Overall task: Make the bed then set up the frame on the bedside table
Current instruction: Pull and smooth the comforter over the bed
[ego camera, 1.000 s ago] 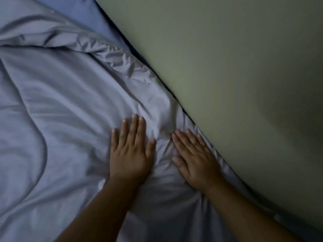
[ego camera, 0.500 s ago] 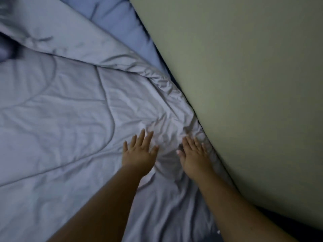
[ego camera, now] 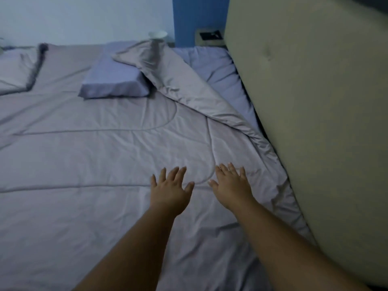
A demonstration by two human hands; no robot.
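Observation:
A grey-lilac quilted duvet [ego camera: 94,164] covers most of the bed. Its far right corner [ego camera: 168,80] is folded back, baring the blue sheet [ego camera: 218,68] along the headboard. My left hand [ego camera: 170,190] and my right hand [ego camera: 231,183] lie side by side, palms down, fingers spread, on or just over the duvet near the headboard. Neither holds anything. A blue pillow [ego camera: 115,80] rests on the duvet further off. No picture frame is in sight.
A padded beige headboard [ego camera: 315,122] fills the right side. Beyond the bed's far edge stand a white lamp or vase [ego camera: 157,35] and a blue wall panel [ego camera: 197,17] with a switch plate [ego camera: 210,35]. Another pillow [ego camera: 14,68] lies at the far left.
The view has lifted from the duvet edge to the whole bed. Both hands have slid forward over the duvet, and the creases under them are flatter.

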